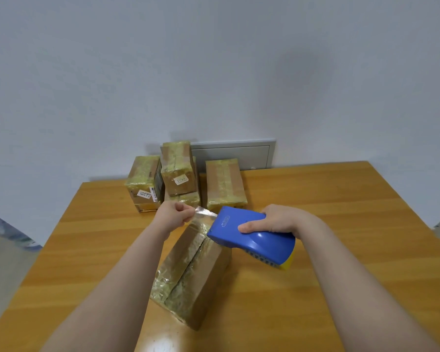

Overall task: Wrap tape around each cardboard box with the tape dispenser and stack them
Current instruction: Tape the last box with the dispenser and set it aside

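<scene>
A cardboard box (192, 275) covered in yellowish tape lies on the wooden table (328, 275) in front of me. My right hand (277, 219) grips a blue tape dispenser (252, 237) with a yellow end, held just above the box's far end. My left hand (174, 214) pinches the free end of the clear tape strip (205, 212), which is stretched out from the dispenser's mouth. Several taped boxes stand at the table's far edge: one on the left (144, 182), one stacked on another in the middle (178, 168), and one on the right (225, 184).
A grey wall panel (249, 154) sits behind the boxes against the pale wall. The table's left edge runs diagonally from near the left box down toward me. Bare tabletop stretches to the right of the dispenser.
</scene>
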